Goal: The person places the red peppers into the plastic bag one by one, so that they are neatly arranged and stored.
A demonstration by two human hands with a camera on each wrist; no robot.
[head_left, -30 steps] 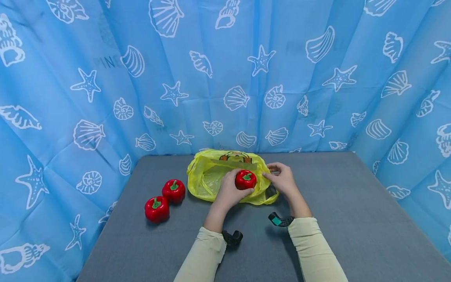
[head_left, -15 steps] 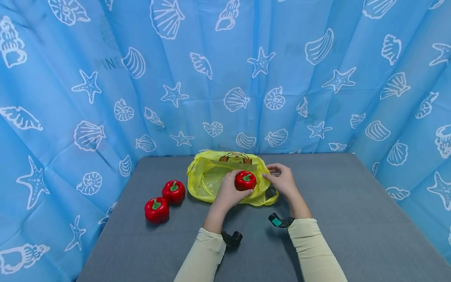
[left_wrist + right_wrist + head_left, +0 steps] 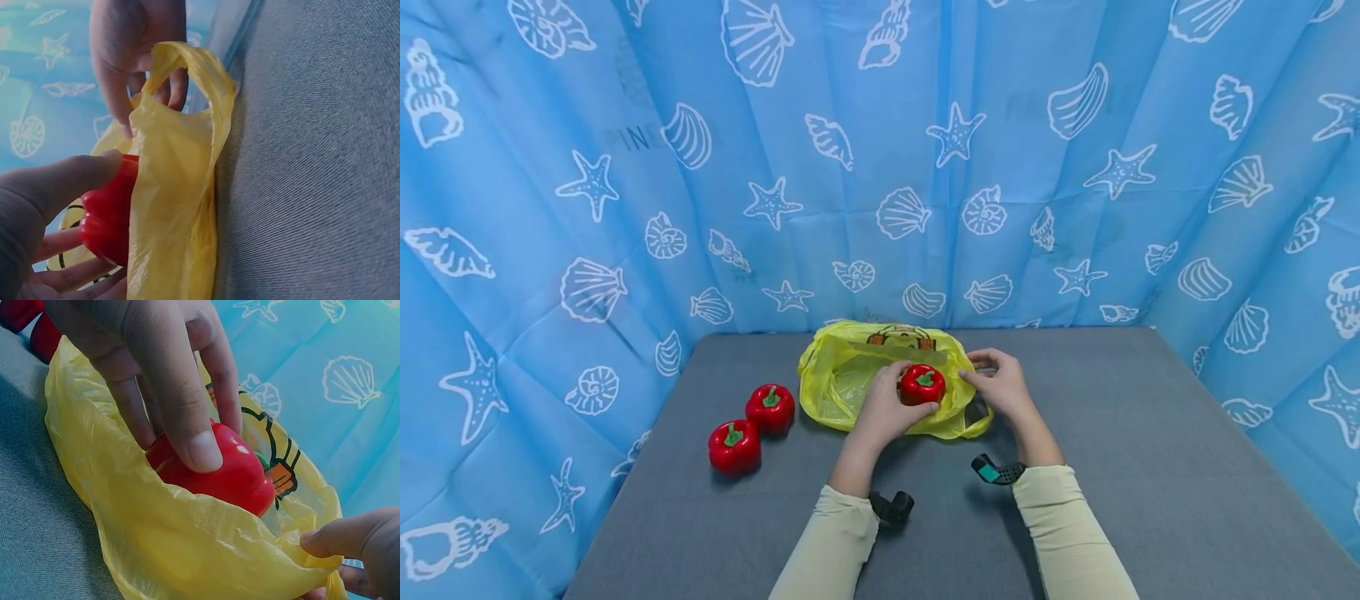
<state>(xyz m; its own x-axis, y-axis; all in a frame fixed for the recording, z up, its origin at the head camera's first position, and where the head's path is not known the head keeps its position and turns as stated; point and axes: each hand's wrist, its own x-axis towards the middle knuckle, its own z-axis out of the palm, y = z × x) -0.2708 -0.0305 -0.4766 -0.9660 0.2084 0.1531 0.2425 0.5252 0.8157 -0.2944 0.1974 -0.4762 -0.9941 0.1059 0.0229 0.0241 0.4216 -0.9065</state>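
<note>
A red bell pepper (image 3: pixel 922 384) with a green stem sits in the mouth of a yellow plastic bag (image 3: pixel 831 400). My left hand (image 3: pixel 883 406) grips it, thumb on the near side and fingers round the far side. In the left wrist view the bag's front wall covers part of the pepper (image 3: pixel 109 215). At the bag's right end, my right hand (image 3: pixel 1000 383) pinches the rim between thumb and fingers; the right wrist view shows the thumb (image 3: pixel 331 540) on the plastic. A handle loop of the bag (image 3: pixel 215 81) stands up beside that hand.
Two more red bell peppers (image 3: pixel 770 408) (image 3: pixel 734 447) sit side by side on the grey table (image 3: pixel 1150 467), left of the bag. A blue curtain (image 3: pixel 850 167) with white shell prints hangs behind the table and along both sides.
</note>
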